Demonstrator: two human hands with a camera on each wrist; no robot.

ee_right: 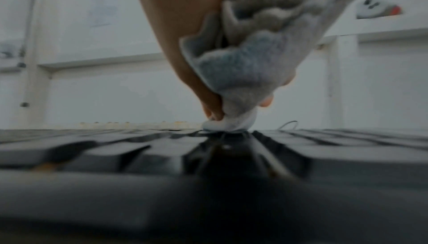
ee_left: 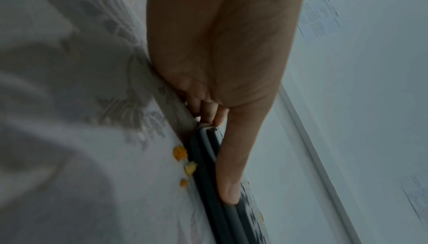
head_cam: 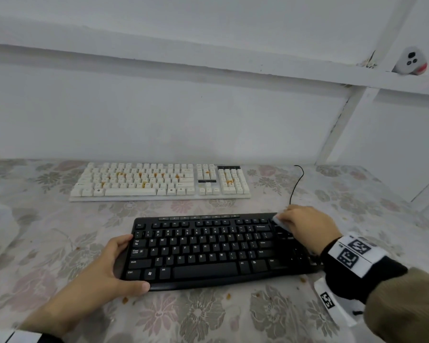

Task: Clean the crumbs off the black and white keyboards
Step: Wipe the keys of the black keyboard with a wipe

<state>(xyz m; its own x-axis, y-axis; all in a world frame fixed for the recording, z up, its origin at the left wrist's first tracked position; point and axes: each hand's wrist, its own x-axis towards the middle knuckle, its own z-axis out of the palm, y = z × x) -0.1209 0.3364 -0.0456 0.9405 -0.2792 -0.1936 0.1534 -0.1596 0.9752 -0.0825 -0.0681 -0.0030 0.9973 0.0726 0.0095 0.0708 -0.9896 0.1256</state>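
Head view: your left hand (head_cam: 102, 271) grips black keyboard (head_cam: 208, 248) at its left end, on table (head_cam: 60, 219) nr you. Right hand (head_cam: 305, 226) bunches cloth (ee_right: 250, 61) onto its top-right keys. White keyboard (head_cam: 159, 180) behind, crumbs (head_cam: 120, 174) on it.

Open cloth between black keyboard (head_cam: 208, 248) and white keyboard (head_cam: 159, 180) (crumb-strewn).

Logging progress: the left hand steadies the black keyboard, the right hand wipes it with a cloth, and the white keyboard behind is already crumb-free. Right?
Not quite. In the head view the white keyboard still has orange crumbs on its keys. The rest is right.
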